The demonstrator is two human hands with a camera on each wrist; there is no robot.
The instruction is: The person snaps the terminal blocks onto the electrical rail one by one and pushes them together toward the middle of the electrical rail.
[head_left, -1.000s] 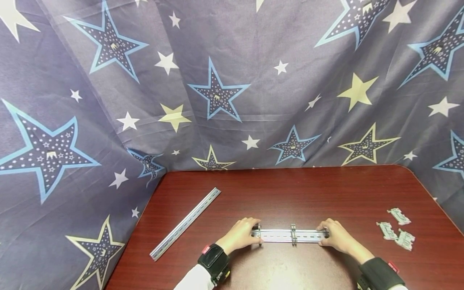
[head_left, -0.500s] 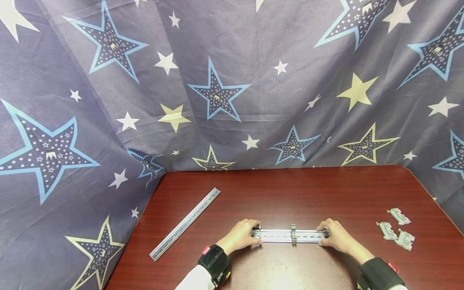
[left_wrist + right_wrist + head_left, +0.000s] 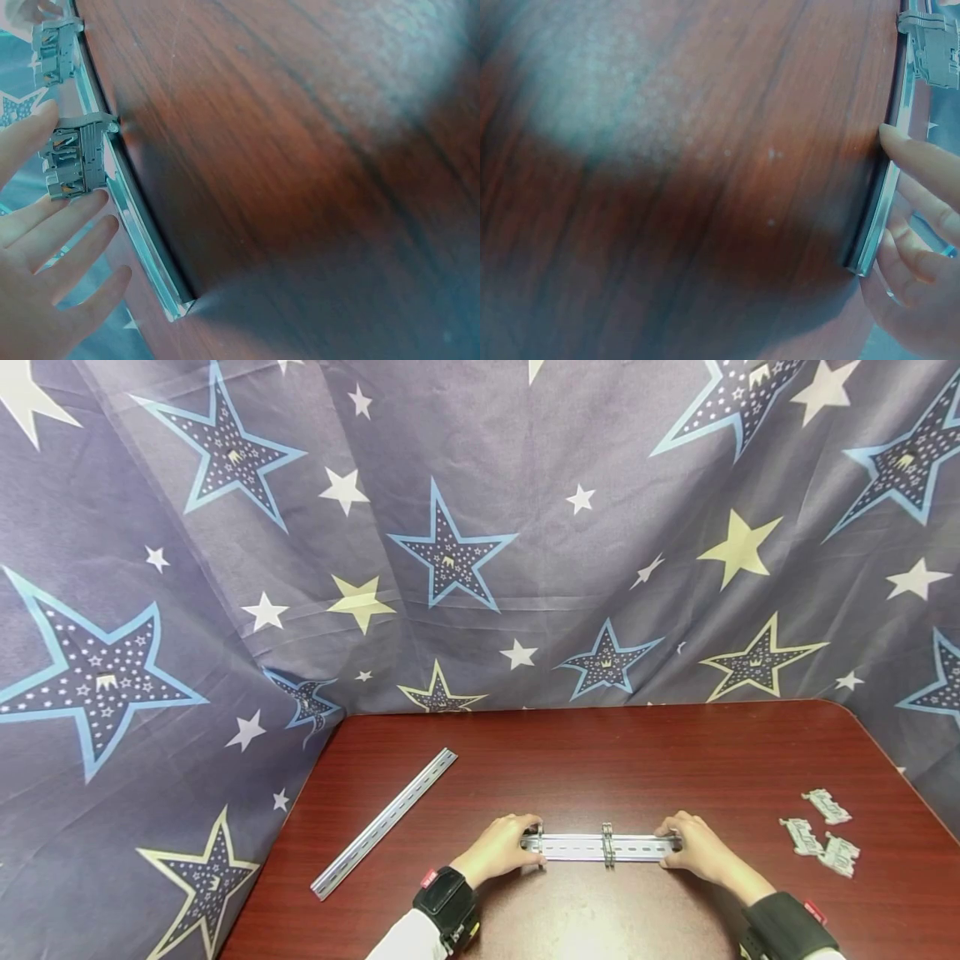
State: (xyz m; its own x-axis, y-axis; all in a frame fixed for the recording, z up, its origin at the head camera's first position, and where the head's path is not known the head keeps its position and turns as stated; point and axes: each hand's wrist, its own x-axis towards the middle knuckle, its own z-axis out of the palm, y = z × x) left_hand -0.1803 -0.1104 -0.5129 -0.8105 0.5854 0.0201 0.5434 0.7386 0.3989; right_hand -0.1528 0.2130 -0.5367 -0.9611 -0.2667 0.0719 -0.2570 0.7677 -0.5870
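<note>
A slotted metal DIN rail (image 3: 573,848) lies crosswise on the table in front of the person. Near its left end, the left hand (image 3: 498,846) pinches a terminal block (image 3: 79,154) mounted on the rail, thumb on one side and fingers on the other. At the opposite end, the right hand (image 3: 697,846) grips the rail between thumb and fingers. Between the hands, more grey terminal blocks (image 3: 607,845) sit upright on the rail; the left wrist view shows them as a narrow group (image 3: 56,52). The fingers partly cover both rail ends in the head view.
A second, bare DIN rail (image 3: 384,823) lies slanted at the table's left. Three loose terminal blocks (image 3: 801,837) lie flat at the right. The reddish-brown table (image 3: 637,760) meets a star-patterned cloth (image 3: 480,635) at its back edge.
The left hand and the terminal block it pinches have shifted very slightly to the right along the rail. The right hand stays in place at the rail's end.
</note>
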